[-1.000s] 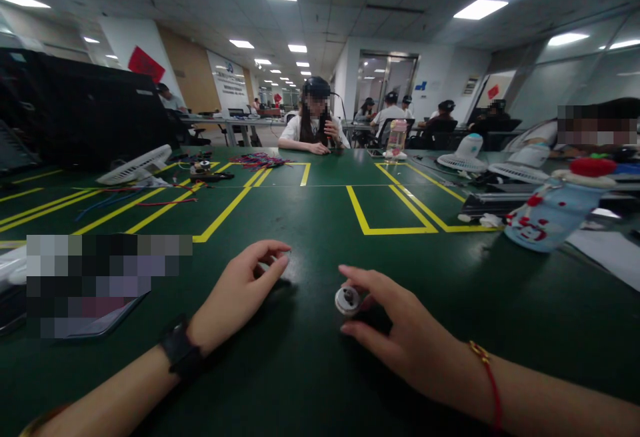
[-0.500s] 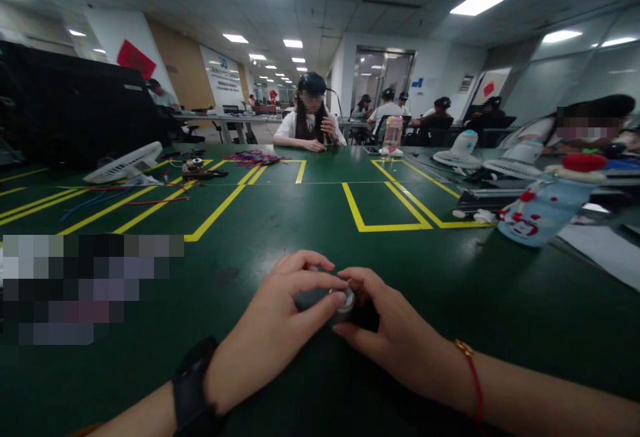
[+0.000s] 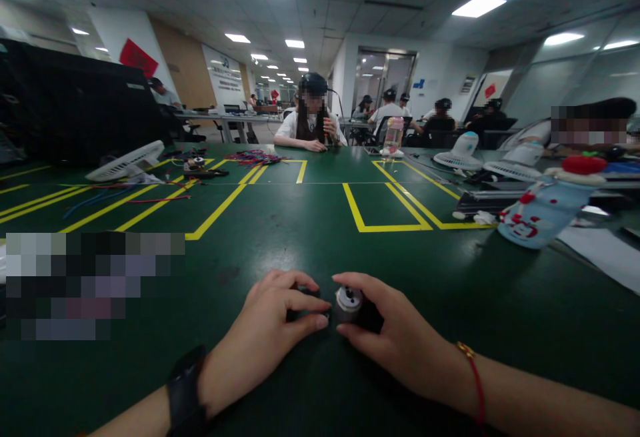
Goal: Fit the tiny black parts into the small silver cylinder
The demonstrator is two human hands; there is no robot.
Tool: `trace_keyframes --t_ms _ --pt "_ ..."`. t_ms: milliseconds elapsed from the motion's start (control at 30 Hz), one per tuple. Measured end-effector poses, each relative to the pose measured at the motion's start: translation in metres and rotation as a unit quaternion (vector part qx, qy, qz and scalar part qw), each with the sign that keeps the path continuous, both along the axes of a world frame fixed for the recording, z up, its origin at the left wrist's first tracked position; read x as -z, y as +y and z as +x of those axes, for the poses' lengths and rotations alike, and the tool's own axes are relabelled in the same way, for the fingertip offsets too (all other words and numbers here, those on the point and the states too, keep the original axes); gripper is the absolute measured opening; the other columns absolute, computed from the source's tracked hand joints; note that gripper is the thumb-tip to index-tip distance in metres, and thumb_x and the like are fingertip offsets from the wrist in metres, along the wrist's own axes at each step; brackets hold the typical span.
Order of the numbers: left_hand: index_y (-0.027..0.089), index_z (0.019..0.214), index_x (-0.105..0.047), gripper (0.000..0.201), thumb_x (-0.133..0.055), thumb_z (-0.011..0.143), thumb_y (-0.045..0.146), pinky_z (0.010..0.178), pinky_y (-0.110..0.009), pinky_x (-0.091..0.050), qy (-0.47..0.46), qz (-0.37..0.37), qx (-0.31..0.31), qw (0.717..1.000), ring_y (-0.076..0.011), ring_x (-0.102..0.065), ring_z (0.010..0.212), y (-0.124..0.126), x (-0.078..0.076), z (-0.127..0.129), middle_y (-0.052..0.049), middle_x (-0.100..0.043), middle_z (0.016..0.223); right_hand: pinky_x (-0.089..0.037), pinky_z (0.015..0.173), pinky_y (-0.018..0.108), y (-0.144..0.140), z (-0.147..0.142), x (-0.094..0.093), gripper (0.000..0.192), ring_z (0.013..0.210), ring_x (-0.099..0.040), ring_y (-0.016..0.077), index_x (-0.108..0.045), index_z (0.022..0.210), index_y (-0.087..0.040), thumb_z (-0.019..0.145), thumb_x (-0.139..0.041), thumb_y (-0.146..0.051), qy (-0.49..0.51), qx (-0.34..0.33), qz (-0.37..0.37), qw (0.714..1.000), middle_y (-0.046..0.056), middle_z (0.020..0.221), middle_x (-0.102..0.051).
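Observation:
A small silver-grey metal cylinder, which looks like a small motor, stands upright on the green table, with dark holes in its top face. My right hand curls around it from the right, thumb at its near side and index finger at its far side. Just left of the cylinder, my left hand has its thumb and index finger pinched together. A small dark bit shows between those fingertips, too small to name. My left hand is apart from the cylinder.
A light-blue bottle with a red top stands at the right, beside white paper. White fans and red and blue wires lie farther off. Yellow tape marks the table. A person sits opposite.
My left hand has moved left, off the cylinder's top, uncovering its face with the holes. My right hand stays around the cylinder.

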State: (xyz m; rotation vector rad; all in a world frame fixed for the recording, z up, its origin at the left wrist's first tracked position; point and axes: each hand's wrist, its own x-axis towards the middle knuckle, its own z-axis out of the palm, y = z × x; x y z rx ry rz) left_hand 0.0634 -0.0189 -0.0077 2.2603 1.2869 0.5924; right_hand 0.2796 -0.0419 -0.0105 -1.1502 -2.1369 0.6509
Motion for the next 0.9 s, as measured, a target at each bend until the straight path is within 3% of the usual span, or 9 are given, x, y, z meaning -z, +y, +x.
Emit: trace_keyframes --t_ms 167,333,433,533,600,667,767,833,900 --pt "0.035 0.116 -0.062 0.034 -0.053 0.085 0.046 0.088 -0.036 -0.043 -0.081 -0.033 -0.084 0.993 -0.0228 -0.058 0.099 0.01 -0.01 -0.022 -0.001 -0.063 0.113 -0.047 0.083 0.029 0.014 0.044 -0.012 0.046 0.095 -0.056 0.0151 -0.043 0.118 -0.022 0.077 -0.057 -0.036 -0.056 0.154 0.053 0.985 0.005 0.11 -0.055" --pt "0.024 0.115 -0.062 0.042 -0.052 0.083 0.048 0.077 -0.035 -0.046 -0.139 -0.046 -0.219 0.965 -0.0239 -0.062 0.088 0.025 -0.015 -0.038 -0.004 -0.068 0.102 -0.048 0.069 0.033 0.032 0.154 -0.01 0.051 0.082 -0.06 0.0225 -0.044 0.111 -0.015 0.073 -0.056 -0.047 -0.151 0.412 0.106 0.892 0.014 0.101 -0.056" --pt "0.022 0.112 -0.063 0.042 -0.054 0.081 0.048 0.072 -0.034 -0.047 -0.165 -0.064 -0.245 0.953 -0.0231 -0.063 0.082 0.025 -0.014 -0.034 -0.004 -0.068 0.096 -0.048 0.063 0.033 0.029 0.214 -0.007 0.049 0.077 -0.061 0.025 -0.043 0.107 -0.016 0.076 -0.05 -0.054 -0.219 0.46 0.073 0.857 0.017 0.096 -0.057" --pt "0.022 0.109 -0.064 0.038 -0.055 0.08 0.046 0.07 -0.032 -0.046 -0.183 -0.056 -0.255 0.948 -0.0219 -0.063 0.081 0.023 -0.012 -0.03 -0.004 -0.068 0.096 -0.046 0.061 0.038 0.021 0.234 -0.007 0.058 0.079 -0.061 0.0303 -0.044 0.108 -0.016 0.075 -0.046 -0.065 -0.296 0.484 0.064 0.821 0.019 0.094 -0.058" --pt "0.022 0.106 -0.065 0.036 -0.056 0.08 0.045 0.068 -0.031 -0.046 -0.194 -0.044 -0.27 0.942 -0.0211 -0.063 0.079 0.024 -0.009 -0.03 -0.004 -0.068 0.095 -0.044 0.071 0.046 0.017 0.22 -0.009 0.074 0.096 -0.055 0.0388 -0.043 0.117 -0.012 0.071 -0.047 -0.07 -0.348 0.501 0.147 0.778 0.024 0.106 -0.054" --pt "0.022 0.104 -0.066 0.035 -0.057 0.079 0.044 0.066 -0.029 -0.045 -0.2 -0.036 -0.275 0.94 -0.0202 -0.062 0.077 0.026 -0.007 -0.03 -0.003 -0.068 0.092 -0.037 0.086 0.051 0.015 0.185 -0.009 0.083 0.115 -0.043 0.0418 -0.039 0.127 -0.009 0.071 -0.049 -0.069 -0.355 0.46 0.258 0.772 0.026 0.121 -0.046" --pt "0.023 0.104 -0.066 0.034 -0.057 0.079 0.044 0.064 -0.028 -0.045 -0.202 -0.034 -0.269 0.941 -0.019 -0.062 0.076 0.028 -0.003 -0.032 -0.002 -0.068 0.092 -0.03 0.095 0.049 0.011 0.108 -0.007 0.065 0.119 -0.04 0.0316 -0.038 0.133 -0.021 0.079 -0.051 -0.055 -0.302 0.257 0.304 0.866 0.014 0.129 -0.043" --pt "0.024 0.105 -0.066 0.034 -0.057 0.079 0.044 0.064 -0.028 -0.045 -0.202 -0.037 -0.265 0.942 -0.0181 -0.061 0.074 0.029 -0.002 -0.033 -0.002 -0.068 0.093 -0.032 0.093 0.043 0.008 0.056 -0.005 0.056 0.116 -0.042 0.0245 -0.037 0.136 -0.031 0.084 -0.05 -0.045 -0.271 0.113 0.241 0.925 0.007 0.13 -0.044" --pt "0.024 0.106 -0.065 0.034 -0.057 0.08 0.044 0.064 -0.027 -0.045 -0.201 -0.04 -0.262 0.943 -0.0174 -0.06 0.073 0.028 -0.001 -0.034 -0.002 -0.067 0.092 -0.033 0.09 0.038 0.008 0.016 -0.006 0.044 0.111 -0.044 0.0206 -0.045 0.13 -0.036 0.086 -0.05 -0.039 -0.244 0.004 0.176 0.954 0.003 0.126 -0.049"
